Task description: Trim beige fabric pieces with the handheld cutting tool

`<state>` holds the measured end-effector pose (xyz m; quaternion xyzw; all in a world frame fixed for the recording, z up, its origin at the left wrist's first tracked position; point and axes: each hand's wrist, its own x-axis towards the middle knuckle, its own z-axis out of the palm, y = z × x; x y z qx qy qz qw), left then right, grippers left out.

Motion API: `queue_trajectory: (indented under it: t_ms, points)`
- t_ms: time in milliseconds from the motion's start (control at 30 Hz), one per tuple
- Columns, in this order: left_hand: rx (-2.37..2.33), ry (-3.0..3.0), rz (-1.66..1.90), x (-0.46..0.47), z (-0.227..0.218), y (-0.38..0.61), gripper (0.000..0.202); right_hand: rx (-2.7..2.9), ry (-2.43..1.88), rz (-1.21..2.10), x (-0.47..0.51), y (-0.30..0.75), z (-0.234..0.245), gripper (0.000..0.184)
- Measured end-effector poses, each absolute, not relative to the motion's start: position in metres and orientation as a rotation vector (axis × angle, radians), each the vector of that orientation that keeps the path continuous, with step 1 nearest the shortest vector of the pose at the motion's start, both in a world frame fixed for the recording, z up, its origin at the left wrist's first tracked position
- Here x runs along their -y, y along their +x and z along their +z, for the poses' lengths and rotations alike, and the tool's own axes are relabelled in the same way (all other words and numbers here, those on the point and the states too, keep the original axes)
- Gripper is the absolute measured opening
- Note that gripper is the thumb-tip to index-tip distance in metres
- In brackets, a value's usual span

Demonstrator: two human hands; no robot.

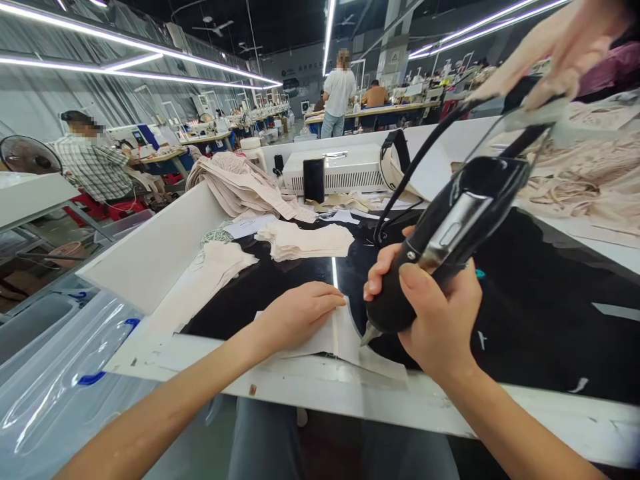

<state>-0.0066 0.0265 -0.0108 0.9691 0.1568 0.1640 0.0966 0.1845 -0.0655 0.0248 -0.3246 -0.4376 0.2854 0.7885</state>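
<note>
Right hand [437, 317] wrapped firmly around a black handheld tool [450, 230], tip beside the curved edge of a pale fabric piece [347, 343], left hand [303, 312] flattened upon it, fingers together, fabric overlapping the white front border [295, 383], black surface [550, 300] spreading rightward.

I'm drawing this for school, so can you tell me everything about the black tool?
The black tool looks like plastic, shiny on top, with a silvery plate, a screw, a black cable at its upper end and a pointed tip. The right hand grips its rounded lower part. It slants, tip down, beside the pale cloth; I can't tell if they touch.
</note>
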Motion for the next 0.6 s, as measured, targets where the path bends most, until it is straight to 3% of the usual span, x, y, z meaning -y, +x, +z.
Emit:
queue_trajectory:
  t_ms: [233, 600]
  points:
    - [-0.386, 2.859, 0.365, -0.038, -0.020, 0.010, 0.030, 0.928, -0.708, 0.604, 0.080, 0.191, 0.022, 0.038]
    - [-0.308, 2.910, 0.458, -0.034, -0.031, -0.006, 0.036, 0.844, -0.737, 0.595, 0.083, 0.199, 0.025, 0.051]
